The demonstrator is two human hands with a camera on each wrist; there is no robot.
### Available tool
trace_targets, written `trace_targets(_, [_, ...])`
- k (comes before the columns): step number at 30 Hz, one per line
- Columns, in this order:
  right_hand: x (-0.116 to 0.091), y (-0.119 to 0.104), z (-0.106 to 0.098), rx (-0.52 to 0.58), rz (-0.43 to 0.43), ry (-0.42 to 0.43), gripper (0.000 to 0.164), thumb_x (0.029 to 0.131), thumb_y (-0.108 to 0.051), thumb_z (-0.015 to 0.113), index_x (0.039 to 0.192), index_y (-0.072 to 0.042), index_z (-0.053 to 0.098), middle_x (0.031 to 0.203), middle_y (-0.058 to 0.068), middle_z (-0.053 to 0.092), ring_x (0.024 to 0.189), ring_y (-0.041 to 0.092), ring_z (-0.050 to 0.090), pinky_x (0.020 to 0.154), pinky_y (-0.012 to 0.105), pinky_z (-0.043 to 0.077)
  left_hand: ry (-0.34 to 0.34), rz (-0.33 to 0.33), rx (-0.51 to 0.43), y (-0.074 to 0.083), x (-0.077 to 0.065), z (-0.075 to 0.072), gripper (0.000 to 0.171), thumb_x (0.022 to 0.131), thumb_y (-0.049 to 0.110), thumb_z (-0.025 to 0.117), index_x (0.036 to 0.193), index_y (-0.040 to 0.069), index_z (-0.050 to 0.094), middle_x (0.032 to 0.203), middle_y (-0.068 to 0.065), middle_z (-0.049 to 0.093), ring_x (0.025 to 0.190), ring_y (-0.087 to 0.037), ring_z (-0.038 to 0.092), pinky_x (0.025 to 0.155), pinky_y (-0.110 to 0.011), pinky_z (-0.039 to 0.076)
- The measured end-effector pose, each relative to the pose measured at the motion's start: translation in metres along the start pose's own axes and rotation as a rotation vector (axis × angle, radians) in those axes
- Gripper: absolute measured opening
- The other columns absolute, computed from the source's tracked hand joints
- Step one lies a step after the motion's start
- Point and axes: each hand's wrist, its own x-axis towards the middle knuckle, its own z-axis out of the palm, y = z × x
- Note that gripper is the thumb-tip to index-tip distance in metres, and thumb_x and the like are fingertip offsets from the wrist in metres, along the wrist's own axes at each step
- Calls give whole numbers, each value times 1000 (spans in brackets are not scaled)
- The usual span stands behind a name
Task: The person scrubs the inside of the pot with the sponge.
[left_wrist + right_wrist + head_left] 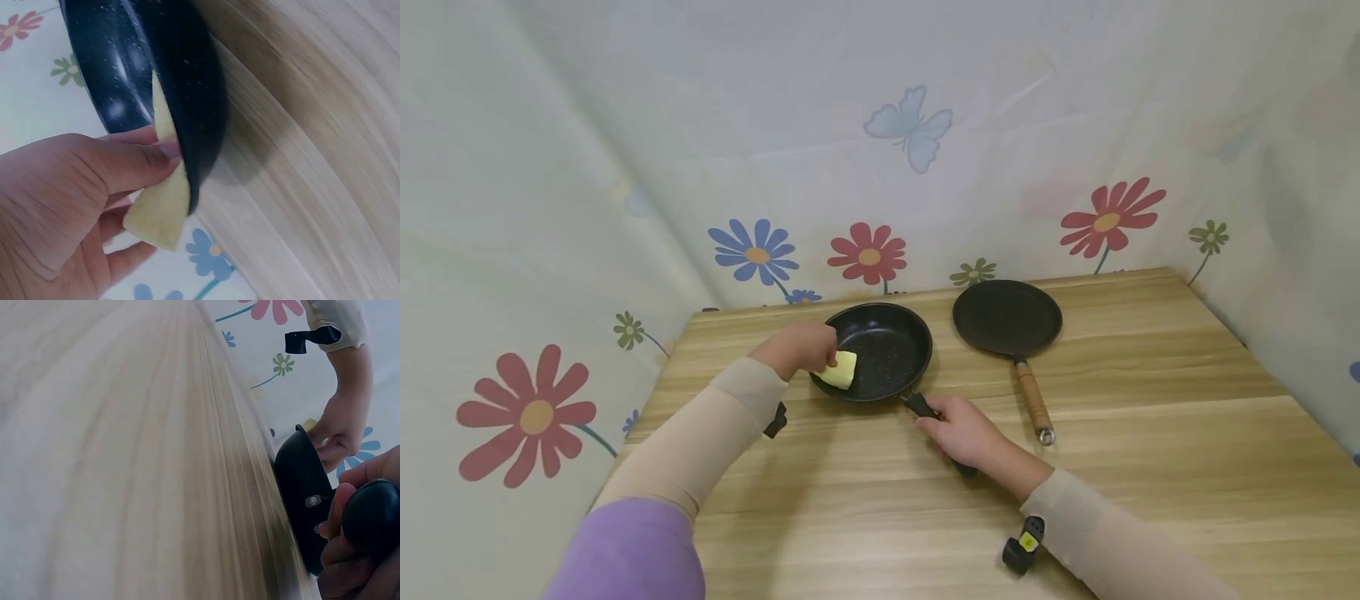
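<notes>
A black frying pan (pixel 891 354) with a speckled inside stands on the wooden table. My left hand (pixel 807 346) pinches a pale yellow cloth (pixel 842 372) at the pan's left rim. In the left wrist view, thumb and fingers hold the cloth (pixel 159 215) over the rim, part of it against the inner wall and part hanging outside. My right hand (pixel 962 429) grips the pan's black handle (pixel 919 406). The handle's rounded end (pixel 373 515) sticks out of that fist in the right wrist view.
To the right of the frying pan lies a flat black griddle pan (pixel 1007 317), its wooden handle (pixel 1033 400) pointing toward me. A flower-printed curtain (pixel 1000 167) hangs behind the table (pixel 1150 433) and along both sides.
</notes>
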Motion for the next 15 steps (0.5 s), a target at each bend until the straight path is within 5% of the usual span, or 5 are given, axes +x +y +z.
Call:
trace_targets(7, [0, -1, 0, -46, -40, -14, 18, 101, -17, 57, 103, -5, 69, 48, -1, 51, 41, 14, 47, 46, 31, 40, 96, 52, 67, -16, 12, 12, 32, 93, 23, 73, 61, 18, 71, 70, 3, 57, 76, -20, 52, 75, -40, 49])
trace_targets(15, [2, -1, -2, -100, -93, -18, 19, 101, -16, 57, 108, -3, 69, 50, -4, 51, 45, 11, 45, 52, 28, 40, 274, 222, 155, -25, 17, 14, 18, 90, 16, 75, 73, 11, 78, 89, -1, 69, 88, -28, 62, 85, -42, 51])
